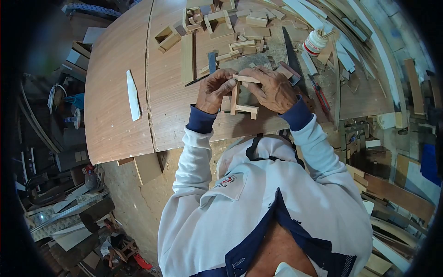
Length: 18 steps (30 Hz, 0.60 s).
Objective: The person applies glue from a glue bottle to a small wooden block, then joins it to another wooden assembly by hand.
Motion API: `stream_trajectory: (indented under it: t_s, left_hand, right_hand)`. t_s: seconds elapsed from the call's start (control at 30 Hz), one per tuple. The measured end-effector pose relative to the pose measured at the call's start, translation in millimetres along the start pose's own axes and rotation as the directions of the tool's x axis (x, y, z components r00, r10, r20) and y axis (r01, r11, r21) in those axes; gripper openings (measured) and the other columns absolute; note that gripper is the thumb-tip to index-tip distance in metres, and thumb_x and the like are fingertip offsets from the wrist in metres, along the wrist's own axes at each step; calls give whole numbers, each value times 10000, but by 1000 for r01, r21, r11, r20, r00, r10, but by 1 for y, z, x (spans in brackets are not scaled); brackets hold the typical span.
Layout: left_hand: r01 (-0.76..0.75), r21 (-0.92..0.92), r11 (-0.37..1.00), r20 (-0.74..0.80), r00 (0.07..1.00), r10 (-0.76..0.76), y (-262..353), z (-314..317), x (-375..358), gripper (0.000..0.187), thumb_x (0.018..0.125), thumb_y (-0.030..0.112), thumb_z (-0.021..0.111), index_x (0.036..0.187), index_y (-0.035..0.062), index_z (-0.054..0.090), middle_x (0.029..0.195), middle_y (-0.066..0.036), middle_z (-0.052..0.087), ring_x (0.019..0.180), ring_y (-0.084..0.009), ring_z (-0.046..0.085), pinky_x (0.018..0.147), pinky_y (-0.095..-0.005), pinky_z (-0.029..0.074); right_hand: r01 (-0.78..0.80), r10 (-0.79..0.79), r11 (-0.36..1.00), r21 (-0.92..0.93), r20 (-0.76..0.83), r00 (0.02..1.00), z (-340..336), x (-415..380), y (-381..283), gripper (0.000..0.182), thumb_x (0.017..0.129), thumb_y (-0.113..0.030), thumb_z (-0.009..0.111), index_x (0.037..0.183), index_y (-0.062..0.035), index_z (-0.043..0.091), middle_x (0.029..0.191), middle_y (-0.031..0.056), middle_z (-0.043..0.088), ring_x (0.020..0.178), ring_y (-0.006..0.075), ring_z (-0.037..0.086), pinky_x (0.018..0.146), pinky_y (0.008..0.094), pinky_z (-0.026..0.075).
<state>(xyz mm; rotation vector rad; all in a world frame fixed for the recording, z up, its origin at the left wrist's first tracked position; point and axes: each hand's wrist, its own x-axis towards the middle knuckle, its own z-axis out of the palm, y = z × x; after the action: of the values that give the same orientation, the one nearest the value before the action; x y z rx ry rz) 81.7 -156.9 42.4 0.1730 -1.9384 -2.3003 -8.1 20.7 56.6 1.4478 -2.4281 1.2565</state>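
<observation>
Near the centre of the frame, over the surface, a wooden piece is pinched at one corner by the left hand and along its top bar by the right hand; uneven pressure could skew it.

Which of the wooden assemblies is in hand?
The C-shaped wooden frame, gripped by the left hand and right hand; the others, like the open box, sit farther back on the table, untouched.
</observation>
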Motion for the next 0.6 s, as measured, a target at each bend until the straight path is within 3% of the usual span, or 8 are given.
stream_trajectory:
  t_s: [0.1,0.37,0.6]
  left_hand:
    - [-9,0,1000,16,1000,9,1,2,0,192,880,190,644,1018,58,632,858,39,607,744,-46,536,644,-191,438]
    - [44,-110,993,2,999,-44,-3,6,3,151,872,130,646,991,37,638,886,-5,636,804,-73,582,714,-213,473]
    - [13,-78,997,-23,1000,-15,-6,11,7,146,858,85,639,972,-4,657,845,-39,654,765,-97,596,697,-251,505]
  right_hand:
    - [52,-51,997,-63,11,999,2,-1,4,253,827,-167,583,1059,-67,602,955,158,620,845,345,601,741,420,497]
    - [17,-14,998,-55,56,998,1,-1,4,283,839,-149,556,1104,-57,520,954,152,600,853,346,596,752,427,487]
    - [80,-80,992,-102,8,997,1,-5,9,265,836,-131,548,1085,-44,522,944,156,591,845,346,595,737,432,485]
